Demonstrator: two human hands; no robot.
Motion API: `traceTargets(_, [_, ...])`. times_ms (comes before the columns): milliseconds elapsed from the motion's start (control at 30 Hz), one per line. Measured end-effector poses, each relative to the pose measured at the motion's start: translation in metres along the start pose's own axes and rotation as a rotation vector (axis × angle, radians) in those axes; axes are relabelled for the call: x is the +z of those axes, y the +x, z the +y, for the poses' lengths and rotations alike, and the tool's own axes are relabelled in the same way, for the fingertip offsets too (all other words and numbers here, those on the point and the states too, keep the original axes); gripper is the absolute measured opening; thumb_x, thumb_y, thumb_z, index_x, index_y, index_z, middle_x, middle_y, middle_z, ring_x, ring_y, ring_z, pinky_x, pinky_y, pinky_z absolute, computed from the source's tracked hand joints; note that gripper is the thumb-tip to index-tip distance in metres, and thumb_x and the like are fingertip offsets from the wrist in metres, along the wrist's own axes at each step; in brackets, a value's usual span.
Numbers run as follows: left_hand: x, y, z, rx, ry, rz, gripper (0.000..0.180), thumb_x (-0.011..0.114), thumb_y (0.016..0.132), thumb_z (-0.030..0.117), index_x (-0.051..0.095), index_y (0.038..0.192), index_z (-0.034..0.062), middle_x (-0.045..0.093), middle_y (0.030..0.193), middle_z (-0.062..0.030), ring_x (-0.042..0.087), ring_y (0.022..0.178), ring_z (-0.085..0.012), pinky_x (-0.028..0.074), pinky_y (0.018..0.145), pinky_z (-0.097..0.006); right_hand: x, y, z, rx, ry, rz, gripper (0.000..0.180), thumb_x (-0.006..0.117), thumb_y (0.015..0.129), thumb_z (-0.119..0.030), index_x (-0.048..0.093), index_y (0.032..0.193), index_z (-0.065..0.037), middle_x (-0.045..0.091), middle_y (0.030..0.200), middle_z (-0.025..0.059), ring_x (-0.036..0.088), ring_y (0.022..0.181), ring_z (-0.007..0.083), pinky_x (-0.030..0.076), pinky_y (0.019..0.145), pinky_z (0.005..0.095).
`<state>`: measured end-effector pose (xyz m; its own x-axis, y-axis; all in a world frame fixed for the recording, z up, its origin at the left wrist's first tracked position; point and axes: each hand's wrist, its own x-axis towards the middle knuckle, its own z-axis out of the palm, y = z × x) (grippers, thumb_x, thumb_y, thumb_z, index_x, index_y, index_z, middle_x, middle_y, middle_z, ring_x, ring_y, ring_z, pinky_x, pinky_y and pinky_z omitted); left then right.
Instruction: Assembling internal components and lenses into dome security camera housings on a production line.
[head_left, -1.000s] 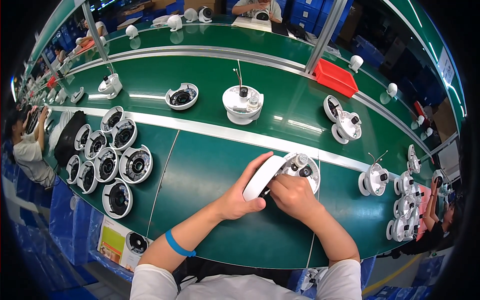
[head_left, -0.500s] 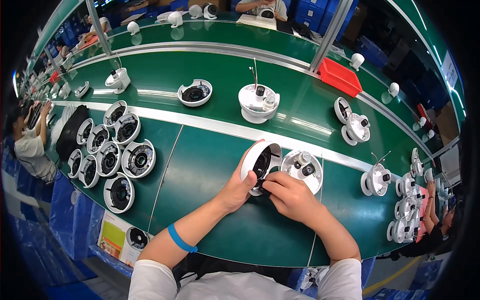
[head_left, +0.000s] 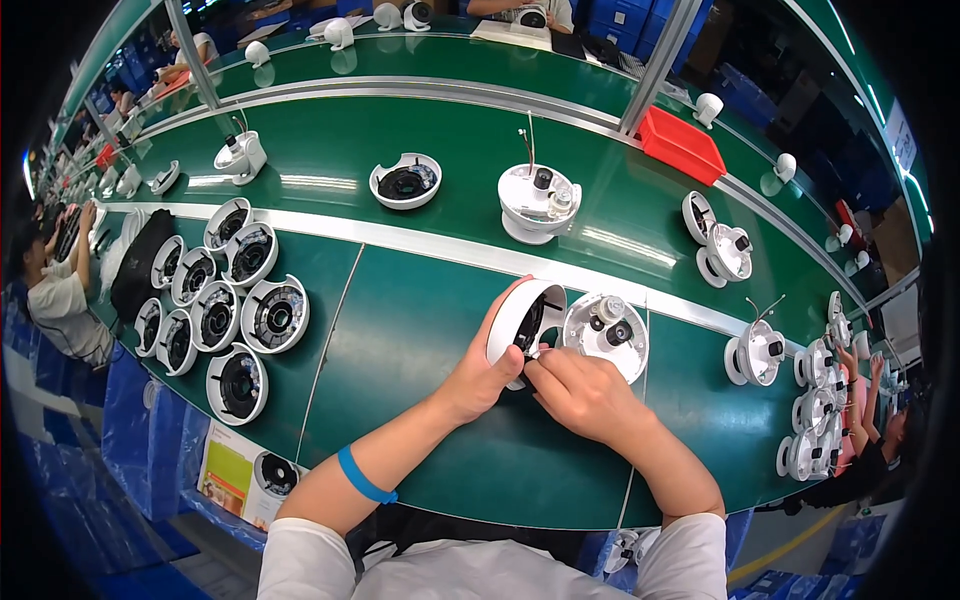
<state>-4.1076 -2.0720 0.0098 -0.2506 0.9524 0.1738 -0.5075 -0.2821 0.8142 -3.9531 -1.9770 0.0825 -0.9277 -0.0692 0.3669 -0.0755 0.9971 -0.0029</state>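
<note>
My left hand [head_left: 478, 380] is closed around a white round camera housing [head_left: 511, 322], tilted so its black inside faces right. At the housing's lower edge, my right hand [head_left: 583, 393] has its fingers pinched together. A small pale bit shows by those fingertips, too small to name, and whatever lies between them is hidden. Just beyond the right hand sits a white camera body [head_left: 632, 357] with a black lens and a clear round part, resting on the green worktable [head_left: 420, 340].
Several white housings [head_left: 238, 383] with black insides cluster on the left. The green belt carries a housing shell [head_left: 405, 182] and a camera body with wires [head_left: 538, 205]. Camera assemblies [head_left: 755, 355] stand at right, near a co-worker's arms. A red tray [head_left: 682, 146] lies behind.
The shell and camera bodies on the near belt have shifted right; pieces on the far belt have shifted left. My hands keep nearly the same place, the right fingers still at the housing's edge.
</note>
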Motion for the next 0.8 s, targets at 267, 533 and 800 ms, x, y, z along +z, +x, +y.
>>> traceTargets(267, [-0.007,0.003,-0.005,0.110,0.017,-0.047,0.118,0.069,0.087,0.074,0.014,0.166,0.0066,0.037,0.160,-0.0114,0.044,0.140,-0.0225,0.039,0.116,-0.038,0.005,0.007,0.001,0.138,0.188,0.070,0.037,0.081,0.069,-0.005,0.067,0.104,-0.002,0.064,0.093,0.0104,0.069,0.075,0.0265,0.055,0.058,0.0373])
traceTargets(533, [-0.006,-0.004,-0.003,0.083,0.144,0.031,0.140,0.067,0.068,0.086,0.007,0.166,0.0059,0.036,0.159,-0.0106,0.047,0.137,-0.0217,0.043,0.115,-0.041,0.018,0.013,-0.008,0.300,0.308,0.139,0.028,0.075,0.070,0.004,0.067,0.097,0.001,0.066,0.086,0.0121,0.066,0.065,0.0283,0.052,0.055,0.0373])
traceTargets(800, [-0.009,-0.007,0.002,0.122,0.092,0.024,0.139,0.066,0.069,0.087,0.007,0.167,0.0067,0.037,0.157,-0.0097,0.050,0.129,-0.0197,0.043,0.112,-0.037,0.021,0.020,-0.008,0.249,0.251,0.172,0.031,0.074,0.070,0.005,0.069,0.100,-0.001,0.064,0.087,0.0110,0.068,0.070,0.0280,0.054,0.058,0.0386])
